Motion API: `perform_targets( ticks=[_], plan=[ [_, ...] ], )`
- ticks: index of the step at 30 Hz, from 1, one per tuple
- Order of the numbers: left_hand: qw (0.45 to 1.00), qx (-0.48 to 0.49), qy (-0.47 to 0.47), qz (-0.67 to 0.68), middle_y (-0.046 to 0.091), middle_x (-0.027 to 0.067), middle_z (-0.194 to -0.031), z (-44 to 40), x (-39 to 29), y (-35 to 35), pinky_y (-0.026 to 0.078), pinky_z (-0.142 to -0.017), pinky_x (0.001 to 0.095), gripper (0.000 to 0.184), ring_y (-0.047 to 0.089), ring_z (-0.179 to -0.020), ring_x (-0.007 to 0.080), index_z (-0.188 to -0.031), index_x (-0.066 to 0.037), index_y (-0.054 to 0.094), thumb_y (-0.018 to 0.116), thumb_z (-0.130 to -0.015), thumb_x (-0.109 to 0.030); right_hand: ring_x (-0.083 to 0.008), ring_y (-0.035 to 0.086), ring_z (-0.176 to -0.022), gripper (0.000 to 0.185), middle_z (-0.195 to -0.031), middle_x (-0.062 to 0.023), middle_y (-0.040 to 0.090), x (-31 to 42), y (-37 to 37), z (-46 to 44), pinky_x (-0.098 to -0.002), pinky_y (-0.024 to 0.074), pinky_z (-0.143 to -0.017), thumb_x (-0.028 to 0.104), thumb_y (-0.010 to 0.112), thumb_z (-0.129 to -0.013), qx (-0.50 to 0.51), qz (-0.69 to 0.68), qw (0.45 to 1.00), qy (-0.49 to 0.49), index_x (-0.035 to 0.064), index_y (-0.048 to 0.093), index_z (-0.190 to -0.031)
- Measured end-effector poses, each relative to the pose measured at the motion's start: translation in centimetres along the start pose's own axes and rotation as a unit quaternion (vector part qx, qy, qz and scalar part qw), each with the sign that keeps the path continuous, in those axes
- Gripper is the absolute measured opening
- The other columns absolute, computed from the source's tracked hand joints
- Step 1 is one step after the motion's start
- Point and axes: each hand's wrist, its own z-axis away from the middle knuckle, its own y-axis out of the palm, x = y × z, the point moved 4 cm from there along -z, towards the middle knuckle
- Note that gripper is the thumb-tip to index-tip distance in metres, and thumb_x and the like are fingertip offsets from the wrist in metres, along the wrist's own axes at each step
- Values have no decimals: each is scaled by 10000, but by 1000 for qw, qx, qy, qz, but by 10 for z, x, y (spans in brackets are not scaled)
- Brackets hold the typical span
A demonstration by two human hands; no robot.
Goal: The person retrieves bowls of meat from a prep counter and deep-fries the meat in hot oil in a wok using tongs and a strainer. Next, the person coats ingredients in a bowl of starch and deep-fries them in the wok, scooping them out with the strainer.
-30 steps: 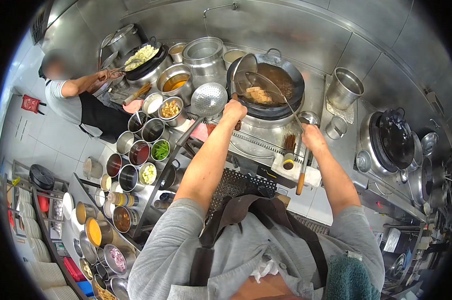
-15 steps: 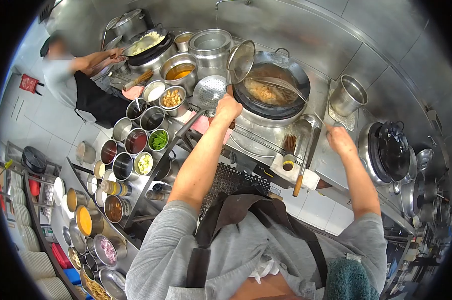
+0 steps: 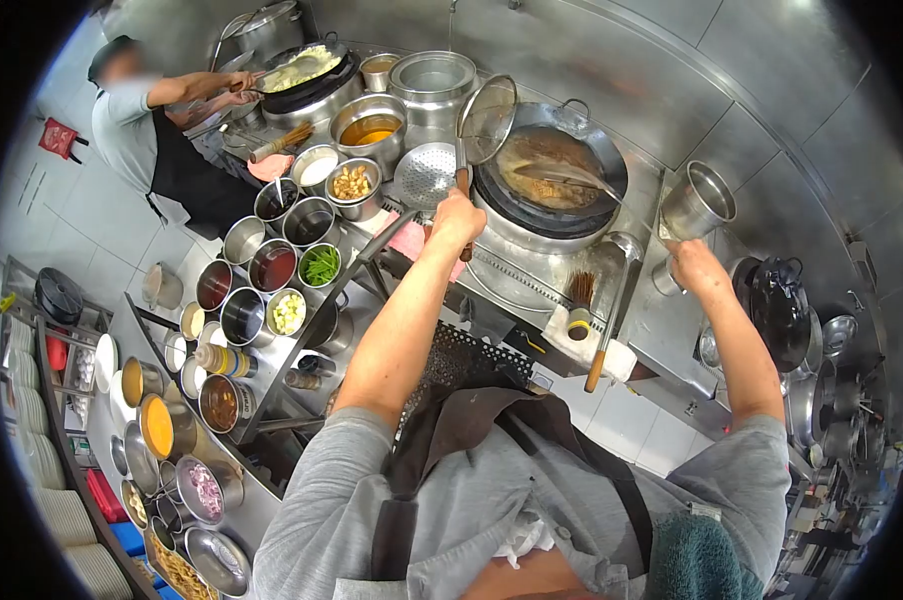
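The head view shows that the right hand (image 3: 697, 268) has moved outward, away from the wok (image 3: 608, 150), and is now just beside the steel pot (image 3: 699, 200) on the wok's right side. Its fingers are closed on the end of a long-handled tool (image 3: 562, 172), whose head lies inside the wok, over the brown food (image 3: 557, 192). So, in my judgement, the right hand guides this tool from farther back, and the food is being stirred or spread in the liquid.

The left hand (image 3: 459, 217) has changed little. It is at the near left of the wok, with the fingers wrapped around the wooden handle of the wire strainer (image 3: 490, 120). The mesh stands raised beside the left rim of the wok, and I judge that it carries no food at this moment.

Left of the wok, a perforated ladle (image 3: 425, 176) is lying near the left hand. On the near side of the wok, a brush (image 3: 580, 290) and a cloth (image 3: 619, 360) rest along the edge of the tabletop (image 3: 654, 325).
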Motion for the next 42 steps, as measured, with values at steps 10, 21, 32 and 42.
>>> perform_targets(
  ticks=[10,21,32,42],
  plan=[
    [997,47,-39,53,600,315,-1040,16,-5,-15,483,-862,425,455,607,-996,397,-1163,89,477,522,-755,-106,-382,607,-932,426,-941,-252,628,13,4,-7,-447,482,-844,-14,507,-716,23,21,999,6,68,621,-1118],
    [996,58,-38,60,583,307,-1092,17,-4,-13,444,-920,430,450,563,-1068,406,-1152,82,483,526,-746,-110,-402,595,-931,384,-949,-267,619,22,53,-21,-454,468,-866,19,523,-746,-36,-62,997,24,35,612,-1120],
    [995,66,-38,62,634,285,-936,12,-1,-12,529,-729,411,406,662,-814,360,-1129,95,473,498,-762,-78,-408,587,-920,394,-911,-266,615,12,40,21,-468,457,-852,28,555,-735,-35,-88,995,17,62,615,-1123],
    [993,74,-35,84,640,261,-886,16,-4,-13,532,-526,414,382,668,-624,302,-1130,100,454,481,-783,-59,-410,583,-938,399,-920,-277,607,8,45,37,-465,456,-856,72,538,-744,-47,-187,980,59,75,614,-1137]
  ],
)
